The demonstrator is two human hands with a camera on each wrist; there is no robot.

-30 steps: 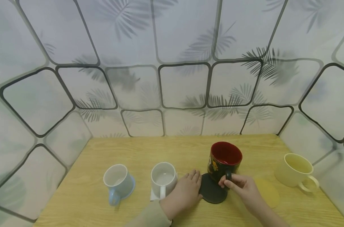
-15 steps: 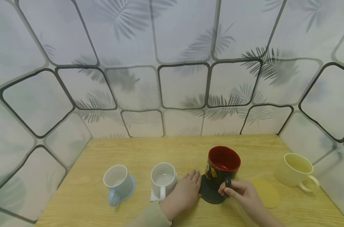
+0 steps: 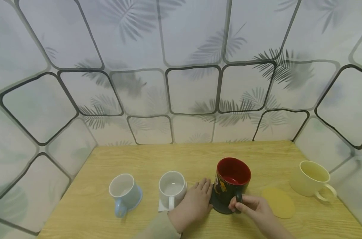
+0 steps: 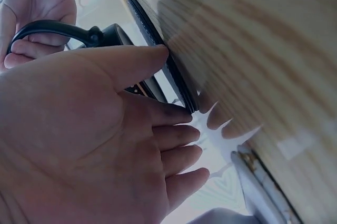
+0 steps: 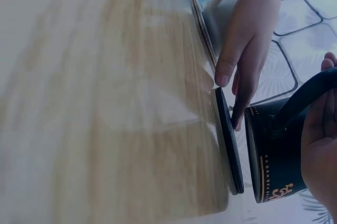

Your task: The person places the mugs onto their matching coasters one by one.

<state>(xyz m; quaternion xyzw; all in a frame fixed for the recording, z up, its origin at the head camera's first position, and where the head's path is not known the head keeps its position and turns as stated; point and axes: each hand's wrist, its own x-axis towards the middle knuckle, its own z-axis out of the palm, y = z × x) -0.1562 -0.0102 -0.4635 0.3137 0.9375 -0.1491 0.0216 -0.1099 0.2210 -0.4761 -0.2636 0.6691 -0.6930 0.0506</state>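
A black mug [image 3: 227, 191] with a red inside and gold patterns hangs just over a round black coaster [image 3: 216, 201]. My right hand [image 3: 254, 206] pinches its handle between thumb and fingers. In the right wrist view, a narrow gap shows between the mug's base [image 5: 255, 155] and the coaster [image 5: 230, 145]. My left hand [image 3: 196, 200] lies at the coaster's left edge, fingers extended. Seen from the left wrist, thumb and forefinger touch the coaster's rim [image 4: 160, 45]. The mug hides most of the coaster's far side in the head view.
Left of my left hand, a white mug [image 3: 172, 186] stands on a white square coaster [image 3: 163, 206]. Farther left, a white mug with a blue handle [image 3: 124, 189] is on a blue coaster [image 3: 139, 197]. At right are a yellow round coaster [image 3: 279, 203] and a yellow mug [image 3: 308, 181].
The black mug in my right hand has come down and slightly left, covering more of the black coaster. My left hand has stayed in place.
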